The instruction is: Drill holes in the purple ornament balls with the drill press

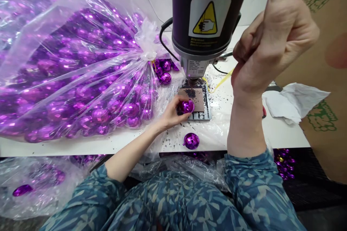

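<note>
My left hand (175, 112) grips a shiny purple faceted ball (187, 106) between thumb and fingers, over the front part of the machine's base plate (207, 106). A brown square board (200, 95) lies on that plate, scattered with dark chips. Above it stands a black bench drill press (208, 11) with a yellow warning sticker. My right hand (276, 39) is raised at the machine's right side, fingers wrapped around its lever (229, 54), whose end they hide. A second purple ball (191, 141) rests near the table's front edge, below my left hand.
A large clear bag (81, 75) packed with purple balls fills the table's left side. Several loose balls (166, 77) lie beside its knot. White crumpled paper (292, 101) and a cardboard box (325, 115) are at right. More plastic bags (35, 177) hang below the table edge.
</note>
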Tool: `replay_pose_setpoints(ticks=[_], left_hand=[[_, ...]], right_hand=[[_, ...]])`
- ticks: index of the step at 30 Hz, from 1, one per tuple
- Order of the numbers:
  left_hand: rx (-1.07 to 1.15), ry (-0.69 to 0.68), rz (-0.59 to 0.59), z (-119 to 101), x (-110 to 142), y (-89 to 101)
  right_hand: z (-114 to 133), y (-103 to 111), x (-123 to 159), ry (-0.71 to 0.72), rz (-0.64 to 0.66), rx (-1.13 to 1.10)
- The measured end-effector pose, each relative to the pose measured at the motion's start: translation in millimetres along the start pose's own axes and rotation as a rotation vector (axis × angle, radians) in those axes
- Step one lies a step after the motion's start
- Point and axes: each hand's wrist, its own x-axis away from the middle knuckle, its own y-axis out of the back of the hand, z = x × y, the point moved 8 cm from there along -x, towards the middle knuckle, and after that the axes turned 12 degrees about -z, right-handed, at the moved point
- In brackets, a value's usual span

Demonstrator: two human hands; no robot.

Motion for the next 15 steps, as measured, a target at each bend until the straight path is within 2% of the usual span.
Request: replay_pose_setpoints(ticks=[4,10,12,15], left_hand=[[-0.011,-0.189,0.179,-29,40,-3.6],[-0.066,-0.229,0.321,-46,81,-8.0],[-0.069,-0.251,0.323,-47,78,-4.5],[-0.101,-0.294,0.147,-40,39,16.8]], right_hand=[[-3,1,3,-0.007,-0.010,-0.071],[2,1,4,0.019,-0.050,-0.046],[0,2,3,0.017,-0.044,-0.037],[-3,5,2,0.014,-0.037,-0.013]])
